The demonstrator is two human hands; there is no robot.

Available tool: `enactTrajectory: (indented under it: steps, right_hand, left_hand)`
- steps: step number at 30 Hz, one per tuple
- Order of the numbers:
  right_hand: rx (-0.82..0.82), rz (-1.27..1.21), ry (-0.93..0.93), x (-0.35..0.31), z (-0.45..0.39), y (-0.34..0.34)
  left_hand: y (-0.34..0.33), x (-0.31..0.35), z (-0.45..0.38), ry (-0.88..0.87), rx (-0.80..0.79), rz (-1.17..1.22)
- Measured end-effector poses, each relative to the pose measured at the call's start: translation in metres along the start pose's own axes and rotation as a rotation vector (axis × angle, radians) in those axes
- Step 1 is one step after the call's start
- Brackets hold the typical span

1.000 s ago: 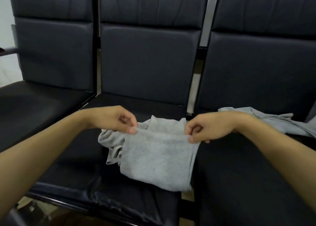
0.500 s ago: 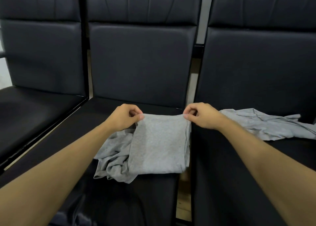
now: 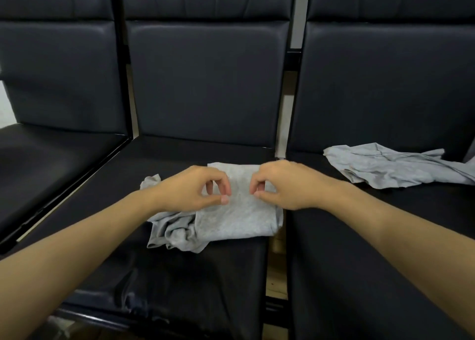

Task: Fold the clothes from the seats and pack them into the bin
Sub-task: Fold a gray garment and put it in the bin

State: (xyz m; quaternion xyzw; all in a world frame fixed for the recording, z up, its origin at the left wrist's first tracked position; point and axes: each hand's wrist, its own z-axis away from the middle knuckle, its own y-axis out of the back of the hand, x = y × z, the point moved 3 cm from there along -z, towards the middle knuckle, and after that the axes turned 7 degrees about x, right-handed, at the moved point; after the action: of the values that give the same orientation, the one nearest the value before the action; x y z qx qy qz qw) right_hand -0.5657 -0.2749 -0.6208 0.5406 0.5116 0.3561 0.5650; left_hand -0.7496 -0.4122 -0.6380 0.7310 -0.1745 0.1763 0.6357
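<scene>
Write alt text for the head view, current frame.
Two bare hands, the left hand and the right hand, hover with curled fingers over a partly folded grey garment on the middle black seat. A second grey garment lies crumpled on the seat to the right.

No readable text, label, brand, number or sign showing anywhere in head view.
</scene>
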Motion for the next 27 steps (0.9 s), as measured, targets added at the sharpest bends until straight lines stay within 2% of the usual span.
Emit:
enactTrajectory:
  steps: [5, 8, 12, 16, 20, 23, 24, 27]
  right_hand:
    - [-0.109, 0.109, 0.075, -0.027, 0.028, -0.004]
    - [-0.147, 0.250, 0.107, -0.035, 0.041, -0.005]
    - [-0.156, 0.402, 0.140, -0.040, 0.046, -0.013]
    - [-0.124, 0.444, 0.172, -0.041, 0.042, -0.015]
    - [-0.108, 0.393, 0.148, -0.037, 0.034, -0.018]
    - [-0.090, 0.270, 0.035, -0.024, 0.025, -0.008]
    - [-0.071, 0.217, -0.010, -0.017, 0.021, -0.001]
    - [-0.083, -0.004, -0.080, 0.003, 0.012, 0.015]
  left_hand:
    - [-0.020, -0.005, 0.041, -0.179, 0.020, -0.327]
    - [-0.033, -0.011, 0.059, -0.238, 0.070, -0.375]
    - [-0.045, -0.018, 0.066, -0.247, 0.133, -0.457]
    - [-0.053, -0.025, 0.064, -0.219, 0.166, -0.497]
    - [-0.051, -0.024, 0.058, -0.243, 0.187, -0.539]
    - [-0.026, -0.014, 0.045, -0.204, 0.258, -0.553]
    - [-0.015, -0.013, 0.039, -0.170, 0.242, -0.535]
    - [0.009, -0.016, 0.024, -0.053, 0.032, -0.351]
